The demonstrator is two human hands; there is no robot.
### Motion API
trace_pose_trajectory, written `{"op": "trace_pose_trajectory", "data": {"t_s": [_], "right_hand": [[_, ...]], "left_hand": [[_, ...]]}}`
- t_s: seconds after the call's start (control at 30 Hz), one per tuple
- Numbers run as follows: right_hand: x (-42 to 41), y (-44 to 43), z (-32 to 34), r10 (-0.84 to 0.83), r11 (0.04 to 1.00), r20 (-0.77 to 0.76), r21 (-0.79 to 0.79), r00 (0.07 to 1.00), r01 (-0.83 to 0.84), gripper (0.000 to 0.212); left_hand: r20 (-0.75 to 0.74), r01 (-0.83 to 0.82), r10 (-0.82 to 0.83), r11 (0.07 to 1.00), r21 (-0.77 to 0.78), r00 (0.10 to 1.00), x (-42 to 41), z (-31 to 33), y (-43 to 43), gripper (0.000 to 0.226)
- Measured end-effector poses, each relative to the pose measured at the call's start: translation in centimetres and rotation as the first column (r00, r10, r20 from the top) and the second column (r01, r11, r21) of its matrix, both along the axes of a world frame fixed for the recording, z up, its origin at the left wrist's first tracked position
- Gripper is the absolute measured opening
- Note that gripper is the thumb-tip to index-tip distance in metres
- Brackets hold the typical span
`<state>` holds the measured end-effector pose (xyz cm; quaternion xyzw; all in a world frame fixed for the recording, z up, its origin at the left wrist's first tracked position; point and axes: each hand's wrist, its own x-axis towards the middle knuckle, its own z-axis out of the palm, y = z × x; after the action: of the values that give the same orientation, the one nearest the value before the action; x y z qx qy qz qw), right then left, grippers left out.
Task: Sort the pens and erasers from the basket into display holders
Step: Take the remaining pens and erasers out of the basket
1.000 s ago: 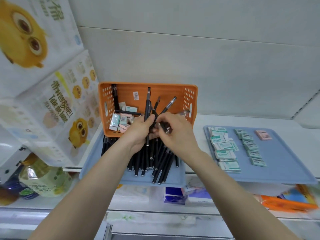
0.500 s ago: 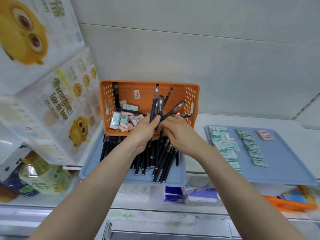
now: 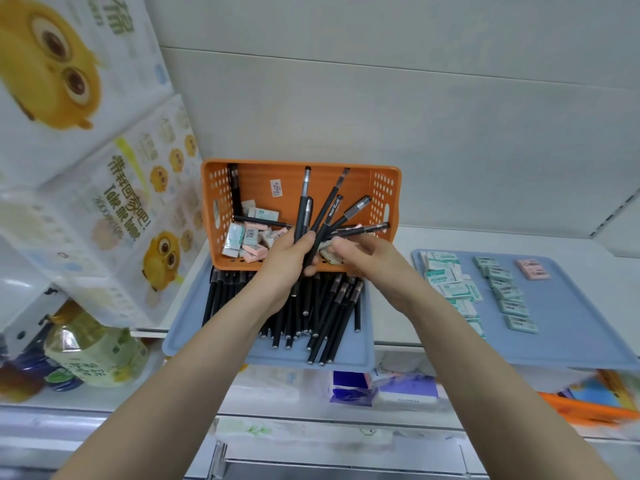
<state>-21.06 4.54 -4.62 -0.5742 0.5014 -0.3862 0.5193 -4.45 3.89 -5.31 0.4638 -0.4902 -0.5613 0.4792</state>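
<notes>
An orange basket [image 3: 387,188] stands at the back of the shelf, with loose erasers [image 3: 247,239] and a few black pens inside. My left hand [image 3: 289,263] grips a fanned bunch of black pens [image 3: 323,216] over the basket's front edge. My right hand [image 3: 374,261] is beside it, its fingers curled at the lower ends of the pens; what it pinches is hidden. A blue tray [image 3: 194,327] in front of the basket carries several black pens [image 3: 332,313]. A second blue tray [image 3: 575,320] on the right holds rows of teal erasers [image 3: 509,296] and a pink eraser [image 3: 531,269].
Large tissue packs with a yellow owl print [image 3: 93,188] stand close on the left. A bottle [image 3: 93,348] sits on the lower shelf at left, with packaged goods [image 3: 391,389] under the trays. The white back wall rises right behind the basket.
Both hands have lifted the bunch of pens a little higher above the basket, and the pens have fanned out more to the right.
</notes>
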Motion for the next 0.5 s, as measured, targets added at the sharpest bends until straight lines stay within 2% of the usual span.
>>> {"op": "trace_pose_trajectory", "data": {"t_s": [0.07,0.1,0.2,0.3,0.37,0.5], "right_hand": [[0.3,-0.3,0.2,0.061,0.998,0.196,0.019,0.979,-0.066,0.050],[0.6,-0.5,0.4,0.090,0.996,0.242,-0.008,0.966,-0.091,0.050],[1.8,-0.8,1.3,0.080,0.996,0.292,-0.057,0.953,-0.066,0.045],[2.8,-1.1,2.1,-0.034,0.999,0.335,0.000,0.942,0.036,0.023],[3.0,-1.4,2.3,-0.081,0.996,0.370,0.050,0.925,0.067,0.015],[2.9,-1.8,2.1,-0.155,0.984,0.398,0.140,0.904,0.107,0.016]], "left_hand": [[0.005,0.072,-0.072,0.997,0.005,0.997,0.3,0.3,0.4,0.024],[0.066,0.113,-0.113,0.994,-0.002,0.991,0.3,0.5,0.6,0.024],[0.374,0.182,-0.147,0.982,-0.059,0.916,0.3,1.3,1.1,0.025],[0.611,0.194,-0.015,0.954,-0.227,0.791,0.2,1.6,0.9,0.027],[0.673,0.225,0.031,0.930,-0.290,0.739,0.1,1.6,0.7,0.026],[0.682,0.302,-0.055,0.920,-0.250,0.729,0.8,1.5,0.3,0.020]]}}
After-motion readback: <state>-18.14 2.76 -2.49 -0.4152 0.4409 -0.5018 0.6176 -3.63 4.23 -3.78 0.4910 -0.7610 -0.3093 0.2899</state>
